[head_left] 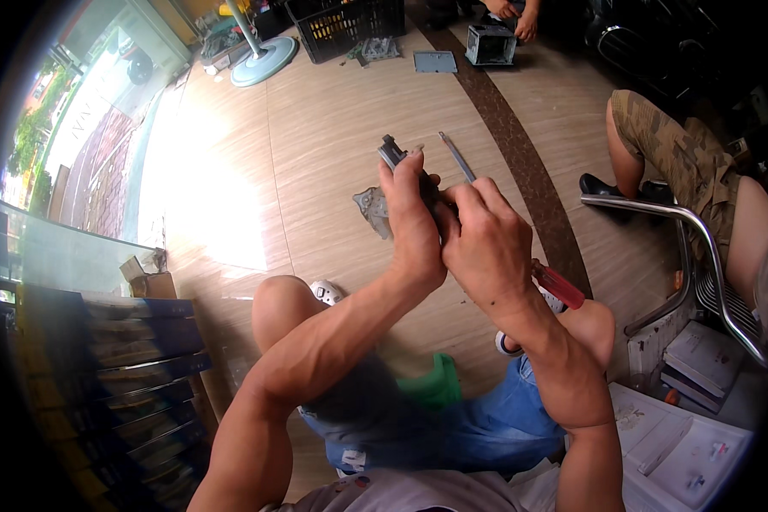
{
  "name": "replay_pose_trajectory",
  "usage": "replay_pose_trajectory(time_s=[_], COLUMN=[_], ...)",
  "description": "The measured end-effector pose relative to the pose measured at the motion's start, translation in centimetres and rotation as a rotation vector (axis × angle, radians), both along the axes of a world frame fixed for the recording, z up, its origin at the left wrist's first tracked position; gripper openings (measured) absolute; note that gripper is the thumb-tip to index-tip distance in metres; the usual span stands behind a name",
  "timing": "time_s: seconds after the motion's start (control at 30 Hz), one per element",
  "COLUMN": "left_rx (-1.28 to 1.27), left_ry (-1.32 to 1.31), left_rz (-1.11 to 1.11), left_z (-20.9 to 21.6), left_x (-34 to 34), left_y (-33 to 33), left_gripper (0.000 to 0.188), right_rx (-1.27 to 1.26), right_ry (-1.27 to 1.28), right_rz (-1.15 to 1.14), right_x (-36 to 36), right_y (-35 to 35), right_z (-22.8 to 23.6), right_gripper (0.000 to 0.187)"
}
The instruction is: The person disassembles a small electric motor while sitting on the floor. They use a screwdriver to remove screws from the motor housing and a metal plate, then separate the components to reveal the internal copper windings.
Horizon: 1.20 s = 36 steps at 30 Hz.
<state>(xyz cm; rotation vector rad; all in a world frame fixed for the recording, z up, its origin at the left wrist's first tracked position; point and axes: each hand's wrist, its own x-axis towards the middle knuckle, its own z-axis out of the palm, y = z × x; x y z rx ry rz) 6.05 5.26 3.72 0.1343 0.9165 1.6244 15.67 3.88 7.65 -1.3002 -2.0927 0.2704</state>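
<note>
My left hand (414,222) is closed around a dark, narrow part with a grey metal end (391,152); the end pokes out past the fingertips. My right hand (491,243) presses its bent fingers against the near end of that part, mostly hiding it. A screwdriver shaft (457,157) shows beyond my right knuckles. On the other side of that hand is a red handle (559,285), roughly in line with the shaft; whether my palm grips it cannot be seen. Below my left hand, a grey metal piece (372,211) lies on the tiled floor.
A green stool (435,384) is between my legs. Stacked boxes (145,341) stand left, a chrome chair frame (700,222) and seated person right. Ahead are a black crate (341,30), a round stand base (264,61), a flat grey plate (435,61) and another person's hands at a metal box (491,44).
</note>
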Motion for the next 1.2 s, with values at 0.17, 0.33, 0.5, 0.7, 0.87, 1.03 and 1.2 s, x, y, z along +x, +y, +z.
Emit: replay_pose_trajectory(time_s=[0.17, 0.33, 0.5, 0.7, 0.87, 1.03, 1.2], left_rx=[-0.078, -0.094, -0.032, 0.069, 0.094, 0.021, 0.129], left_ry=[0.087, -0.024, -0.082, -0.105, -0.170, -0.086, -0.179], left_rz=[0.037, 0.114, 0.158, 0.215, 0.168, 0.390, 0.246], left_z=[1.3, 3.2, 3.1, 6.0, 6.4, 9.0, 7.6], left_x=[-0.2, -2.1, -6.0, -11.3, -12.8, -10.9, -13.1], left_y=[0.7, 0.8, 1.4, 0.9, 1.2, -1.1, -3.9], left_gripper=[0.050, 0.053, 0.048, 0.044, 0.043, 0.037, 0.035], right_rx=[-0.044, -0.113, -0.322, -0.865, -1.139, -1.290, -1.412], right_ry=[0.044, 0.199, -0.065, -0.555, 0.201, 0.466, 0.852], right_rz=[0.004, -0.003, -0.150, -0.180, -0.788, -0.937, -0.998], right_x=[0.3, 1.6, 4.2, 9.2, 12.8, 11.4, 11.6], right_y=[0.5, 1.7, 6.7, 0.1, -1.6, -6.8, -10.1], right_z=[-0.2, -0.8, -12.7, -28.2, -41.3, -43.6, -42.6], right_gripper=[0.009, 0.015, 0.019, 0.018, 0.011, 0.020, 0.010])
